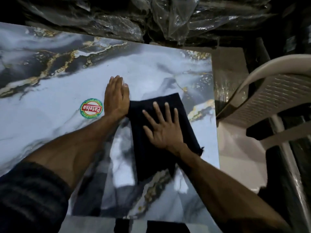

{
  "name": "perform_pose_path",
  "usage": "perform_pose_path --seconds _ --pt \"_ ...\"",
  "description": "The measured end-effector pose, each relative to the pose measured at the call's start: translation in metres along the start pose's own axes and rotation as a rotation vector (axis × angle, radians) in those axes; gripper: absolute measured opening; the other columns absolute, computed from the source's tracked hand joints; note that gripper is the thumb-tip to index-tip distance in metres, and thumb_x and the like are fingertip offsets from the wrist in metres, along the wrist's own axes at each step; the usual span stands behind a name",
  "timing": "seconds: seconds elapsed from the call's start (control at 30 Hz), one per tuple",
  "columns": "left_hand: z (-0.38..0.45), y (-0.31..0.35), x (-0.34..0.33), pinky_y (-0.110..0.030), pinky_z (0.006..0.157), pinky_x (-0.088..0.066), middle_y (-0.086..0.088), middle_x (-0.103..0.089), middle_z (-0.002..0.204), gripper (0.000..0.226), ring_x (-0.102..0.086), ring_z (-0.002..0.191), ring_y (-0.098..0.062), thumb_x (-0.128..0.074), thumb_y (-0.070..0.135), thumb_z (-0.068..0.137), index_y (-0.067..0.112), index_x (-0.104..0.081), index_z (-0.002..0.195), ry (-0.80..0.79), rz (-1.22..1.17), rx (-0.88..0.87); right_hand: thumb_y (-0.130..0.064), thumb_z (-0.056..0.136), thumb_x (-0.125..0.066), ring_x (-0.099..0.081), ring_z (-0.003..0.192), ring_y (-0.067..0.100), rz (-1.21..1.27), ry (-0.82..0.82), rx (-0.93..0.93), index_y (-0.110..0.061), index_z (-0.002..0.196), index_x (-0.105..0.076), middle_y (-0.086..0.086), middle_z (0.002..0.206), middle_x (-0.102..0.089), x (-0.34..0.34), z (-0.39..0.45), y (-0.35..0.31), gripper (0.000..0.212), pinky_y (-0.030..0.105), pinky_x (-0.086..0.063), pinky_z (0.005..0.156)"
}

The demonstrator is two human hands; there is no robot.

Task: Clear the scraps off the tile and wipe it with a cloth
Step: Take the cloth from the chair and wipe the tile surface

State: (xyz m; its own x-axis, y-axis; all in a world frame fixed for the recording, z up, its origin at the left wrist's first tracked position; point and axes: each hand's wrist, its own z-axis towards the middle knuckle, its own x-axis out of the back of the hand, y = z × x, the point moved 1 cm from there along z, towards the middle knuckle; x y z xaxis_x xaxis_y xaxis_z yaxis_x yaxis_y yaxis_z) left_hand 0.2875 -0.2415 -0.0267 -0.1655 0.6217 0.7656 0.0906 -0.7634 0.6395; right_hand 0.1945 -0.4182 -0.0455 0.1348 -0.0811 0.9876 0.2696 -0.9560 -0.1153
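**tilefan22:** so where's the wipe at? I see the dark cloth (161,132) lying flat on the marble-look tile (50,123), over toward its right edge. Right hand (164,129) is pressed flat on top of it, fingers straight and spread, not gripping anything.

**grout_guy:** yep, and the left hand (116,98) is flat too, fingers together, resting on the bare tile with its edge just touching the cloth's left side, right next to that round sticker (91,108). Holding nothing. Can't spot any scraps on the tile from here, so I'd guess the clearing part is done, though it's pretty dim.

**tilefan22:** which way would it go next?

**grout_guy:** the cloth's long axis runs from the near edge toward the far edge, tilted a bit. It's directly under the right hand, so that hand would drive it. Nearly all the unwiped area looks to be off to the left, so my guess is a sweep leftward, across the long axis, and the left hand sits right in that path, so it would have to shift first.
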Motion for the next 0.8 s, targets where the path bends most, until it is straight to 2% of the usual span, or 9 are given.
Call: perform_pose_path --seconds 0.1,0.2,0.27,0.33,0.47,0.57,0.7,0.8 --pt "-0.022 -0.019 0.010 -0.034 0.121 -0.013 -0.014 -0.036 0.153 0.052 -0.025 0.146 -0.027 -0.025 0.031 0.104 0.001 -0.043 0.142 -0.062 0.020 0.009 -0.059 0.092 -0.034 -0.016 0.147 0.041 -0.019 0.024 -0.016 -0.042 0.149 -0.030 0.005 0.161 -0.021 -0.013 -0.074 -0.028 0.059 0.063 -0.016 0.114" --pt "-0.049 -0.039 0.027 -0.043 0.121 -0.018 -0.026 -0.042 0.146 0.060 -0.032 0.141 -0.039 -0.017 0.032 0.101 -0.008 -0.045 0.137 -0.147 0.154 -0.138 -0.059 0.093 -0.033 -0.014 0.147 0.040 -0.061 0.006 -0.057 -0.042 0.149 -0.027 0.005 0.162 -0.016 -0.017 -0.137 -0.037 0.060 0.063 -0.018 0.113" --pt "-0.063 -0.052 0.040 -0.051 0.117 -0.025 -0.031 -0.046 0.140 0.056 -0.039 0.135 -0.045 -0.026 0.030 0.100 -0.011 -0.048 0.132 -0.172 0.223 -0.186 -0.060 0.094 -0.031 -0.015 0.147 0.040 -0.058 -0.008 -0.104 -0.042 0.150 -0.026 0.004 0.163 -0.014 -0.015 -0.168 -0.035 0.059 0.061 -0.016 0.114" --pt "-0.075 -0.061 0.056 -0.047 0.117 -0.027 -0.025 -0.044 0.145 0.058 -0.037 0.137 -0.040 -0.032 0.036 0.096 -0.004 -0.046 0.136 -0.189 0.240 -0.144 -0.063 0.094 -0.025 -0.012 0.148 0.040 -0.064 -0.045 -0.180 -0.043 0.151 -0.021 0.002 0.163 -0.011 -0.011 -0.180 -0.028 0.060 0.060 -0.013 0.116" --pt "-0.101 -0.086 0.083 -0.048 0.114 -0.025 -0.023 -0.040 0.148 0.063 -0.033 0.139 -0.039 -0.034 0.041 0.090 0.004 -0.042 0.140 -0.170 0.355 -0.162 -0.068 0.092 -0.013 -0.004 0.148 0.041 -0.051 -0.073 -0.415 -0.044 0.152 -0.012 0.001 0.164 -0.006 -0.001 -0.155 -0.008 0.064 0.060 -0.005 0.117" --pt "-0.118 -0.109 0.095 -0.053 0.106 -0.034 -0.022 -0.045 0.142 0.058 -0.039 0.131 -0.042 -0.030 0.043 0.093 0.005 -0.044 0.135 -0.159 0.481 -0.217 -0.069 0.092 -0.010 0.009 0.148 0.039 0.027 -0.100 -0.511 -0.046 0.152 -0.001 0.001 0.164 0.005 0.006 -0.114 0.006 0.065 0.060 0.004 0.117" --pt "-0.138 -0.126 0.102 -0.052 0.103 -0.032 -0.019 -0.044 0.144 0.053 -0.039 0.130 -0.041 -0.028 0.040 0.098 0.006 -0.043 0.136 -0.128 0.627 -0.256 -0.066 0.094 -0.014 0.012 0.147 0.041 0.039 -0.108 -0.464 -0.044 0.152 0.000 0.003 0.164 0.008 0.010 -0.058 -0.013 0.063 0.062 0.006 0.116" --pt "-0.150 -0.132 0.103 -0.053 0.107 -0.028 -0.018 -0.041 0.148 0.051 -0.037 0.135 -0.039 -0.028 0.037 0.099 0.008 -0.042 0.138 -0.088 0.643 -0.277 -0.064 0.095 -0.020 0.005 0.147 0.044 0.030 -0.093 -0.346 -0.043 0.152 -0.010 0.005 0.164 0.000 0.002 -0.046 -0.058 0.062 0.063 0.003 0.115"
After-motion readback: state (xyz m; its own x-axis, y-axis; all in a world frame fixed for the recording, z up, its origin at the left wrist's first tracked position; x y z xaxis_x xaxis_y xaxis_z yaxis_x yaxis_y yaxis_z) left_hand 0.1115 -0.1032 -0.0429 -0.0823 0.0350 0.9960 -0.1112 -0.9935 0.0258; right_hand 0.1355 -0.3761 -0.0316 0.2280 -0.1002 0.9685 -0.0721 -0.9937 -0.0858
